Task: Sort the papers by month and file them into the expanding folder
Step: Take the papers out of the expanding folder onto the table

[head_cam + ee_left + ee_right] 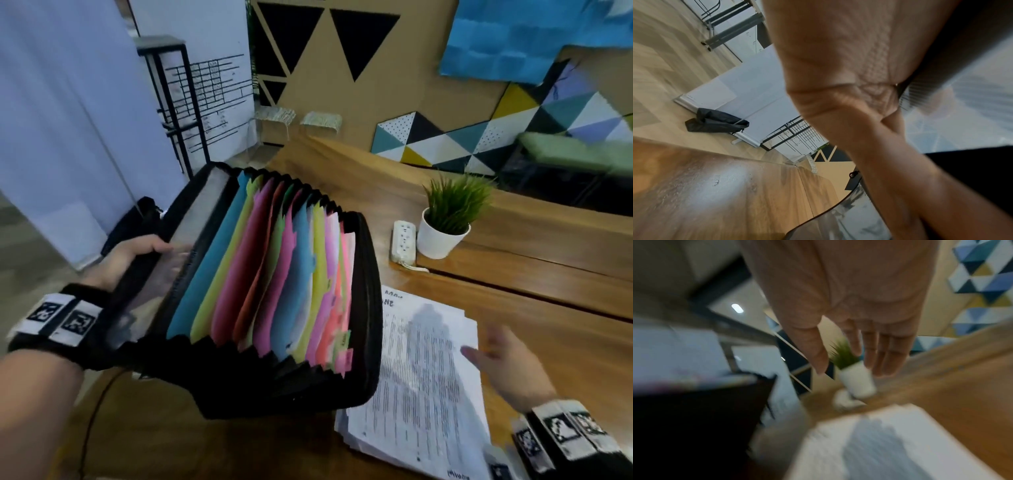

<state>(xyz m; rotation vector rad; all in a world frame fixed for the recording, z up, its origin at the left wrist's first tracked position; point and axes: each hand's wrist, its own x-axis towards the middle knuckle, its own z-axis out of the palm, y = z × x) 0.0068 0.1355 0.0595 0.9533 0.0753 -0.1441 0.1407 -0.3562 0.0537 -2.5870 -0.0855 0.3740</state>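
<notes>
A black expanding folder [267, 284] with coloured dividers is held open and tilted above the wooden table [548, 342]. My left hand [137, 255] grips its left cover, thumb on top; the left wrist view shows my left hand [849, 97] curled round the clear cover [851, 217]. A stack of printed papers [421, 377] lies on the table to the folder's right, with handwritten month names at the top corner. My right hand [496, 359] hovers open over the stack's right edge, holding nothing. In the blurred right wrist view, straight fingers [869, 353] hang above the papers [879, 443].
A small potted plant [445, 226] in a white pot and a white power strip [404, 241] stand behind the papers. A black bag [715, 121] lies on the floor by a white board. Patterned panels lean against the far wall [479, 137].
</notes>
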